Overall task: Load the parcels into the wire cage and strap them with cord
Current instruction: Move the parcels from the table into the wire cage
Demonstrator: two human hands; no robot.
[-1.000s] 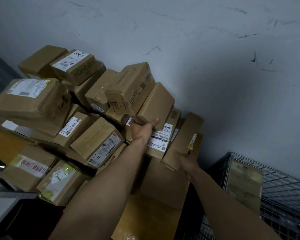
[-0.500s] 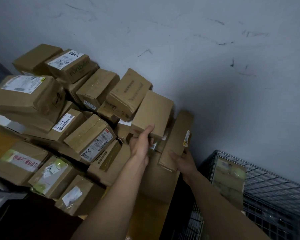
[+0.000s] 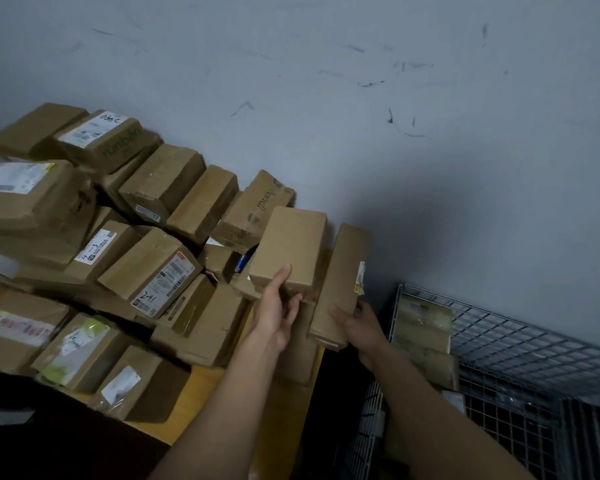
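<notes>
A heap of brown cardboard parcels [image 3: 160, 268] lies on a wooden table against the wall. My left hand [image 3: 274, 317] grips the near end of a plain box [image 3: 291, 244] at the heap's right side, thumb on top and fingers under its edge. My right hand [image 3: 357, 323] holds the lower end of a long flat parcel [image 3: 343, 282] that leans just right of that box. The wire cage [image 3: 520, 341] stands at lower right with parcels [image 3: 423, 341] stacked inside its near corner. No cord is in view.
The wooden table [image 3: 201, 403] shows a bare yellow strip near its front edge. A scuffed grey wall [image 3: 395, 133] rises right behind the heap and the cage. A dark gap lies between the table's right edge and the cage.
The heap has shifted: boxes on top slid down and to the right. My left hand moved from a labelled parcel to the plain box. My right hand keeps hold of the long flat parcel.
</notes>
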